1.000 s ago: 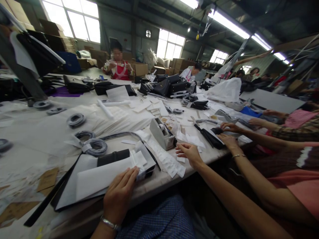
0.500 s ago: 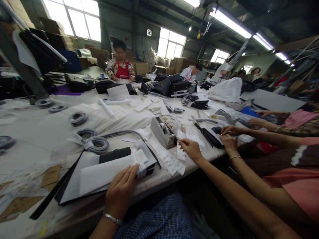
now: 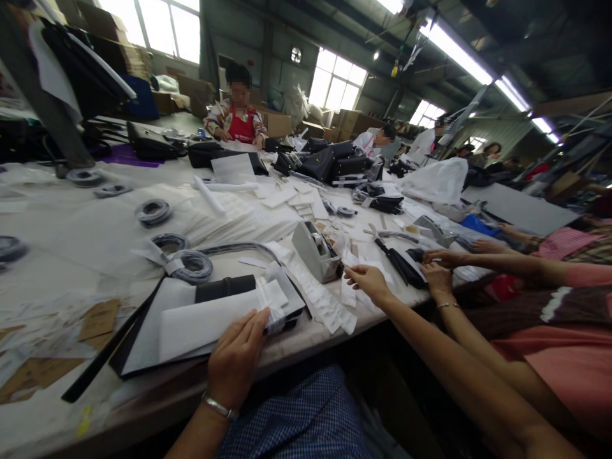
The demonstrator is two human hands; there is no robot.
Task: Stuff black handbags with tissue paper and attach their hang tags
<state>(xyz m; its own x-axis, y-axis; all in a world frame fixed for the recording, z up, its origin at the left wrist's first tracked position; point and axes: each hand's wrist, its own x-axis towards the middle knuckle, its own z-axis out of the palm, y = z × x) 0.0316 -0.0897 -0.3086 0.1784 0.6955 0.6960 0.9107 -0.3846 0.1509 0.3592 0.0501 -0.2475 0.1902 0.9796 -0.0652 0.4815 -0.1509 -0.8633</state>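
Fingers, left hand [image 3: 236, 354]: together, white sheet [image 3: 205, 320] beneath | right hand [image 3: 371, 282]: curled beside tape dispenser [image 3: 313, 256] | grips unclear

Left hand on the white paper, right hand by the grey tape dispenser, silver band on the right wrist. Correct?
Wrong side: the silver band is on the left wrist, as the head view shows. The rest holds: left hand on the white paper, right hand by the grey tape dispenser.

bright paned windows [image 3: 327, 86], glowing tube lights [image 3: 456, 52], dark ceiling [image 3: 535, 32], long pale table [image 3: 287, 345], wall [image 3: 243, 38] perhaps grey-green
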